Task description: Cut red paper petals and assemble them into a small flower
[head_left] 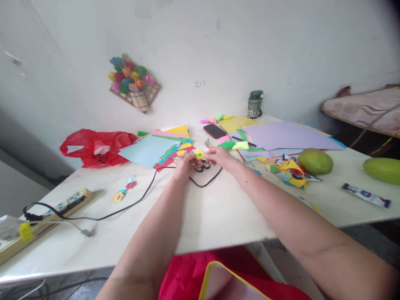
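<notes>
Holding yellow flower (pixel 199 154) (both hands (pixel 186 163) (pixel 218 157))

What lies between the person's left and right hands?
In the head view, a yellow flower cutout lies between the left hand and right hand, fingers of both at its edges; black looped handles show just below.

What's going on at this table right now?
A person holds a small yellow flower-shaped paper piece with the fingers of the left hand and right hand, over the white table. Small coloured paper cutouts lie off to the left, near a black cable.
</notes>
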{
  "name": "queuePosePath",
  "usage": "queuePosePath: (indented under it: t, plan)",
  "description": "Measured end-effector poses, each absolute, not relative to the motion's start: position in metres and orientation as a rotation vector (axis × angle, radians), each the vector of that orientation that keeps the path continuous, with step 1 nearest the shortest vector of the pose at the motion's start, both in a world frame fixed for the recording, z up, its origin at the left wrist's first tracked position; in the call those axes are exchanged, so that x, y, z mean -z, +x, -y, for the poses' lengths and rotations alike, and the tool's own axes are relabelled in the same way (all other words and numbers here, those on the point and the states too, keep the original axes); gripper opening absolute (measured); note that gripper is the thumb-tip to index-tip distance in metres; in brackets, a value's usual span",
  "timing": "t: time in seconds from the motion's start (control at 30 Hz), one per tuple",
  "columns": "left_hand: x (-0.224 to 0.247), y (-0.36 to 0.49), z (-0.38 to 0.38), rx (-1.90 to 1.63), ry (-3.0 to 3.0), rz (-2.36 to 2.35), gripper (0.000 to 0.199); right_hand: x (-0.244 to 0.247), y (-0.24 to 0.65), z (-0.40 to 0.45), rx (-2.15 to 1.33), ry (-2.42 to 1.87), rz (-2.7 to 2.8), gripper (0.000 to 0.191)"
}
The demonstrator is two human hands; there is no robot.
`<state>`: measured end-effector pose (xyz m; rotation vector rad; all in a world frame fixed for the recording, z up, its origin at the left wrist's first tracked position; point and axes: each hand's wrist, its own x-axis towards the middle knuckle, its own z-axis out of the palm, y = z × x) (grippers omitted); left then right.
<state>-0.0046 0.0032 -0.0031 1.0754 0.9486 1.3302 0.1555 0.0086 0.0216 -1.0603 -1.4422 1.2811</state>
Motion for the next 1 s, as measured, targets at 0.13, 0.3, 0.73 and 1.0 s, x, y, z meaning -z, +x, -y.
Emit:
queuePosePath:
  t: [0.13, 0.3, 0.73, 1.0]
  plan:
    - [0.0066, -0.0063, -0.0046, -1.309, 1.141, -0.967, 0.028, -0.0198, 0.1556, -0.0102, -1.236, -1.089, 1.435, 0.022]
    - [0.0084, -0.0068, -0.0031, -1.287, 1.258, -0.956, 0.035, -0.0181, 0.156, -0.0127, -1.203, -1.106, 1.403, 0.02]
    - [0.0052, -0.0046, 0.0005, -1.223, 1.289, -0.958, 0.042, -0.0125, 0.1553, -0.0175, -1.14, -1.144, 1.345, 0.013]
    - [0.0051, -0.0028, 0.0009, -1.28, 1.229, -0.926, 0.042, -0.0153, 0.1521, -0.013, -1.236, -1.125, 1.247, 0.012]
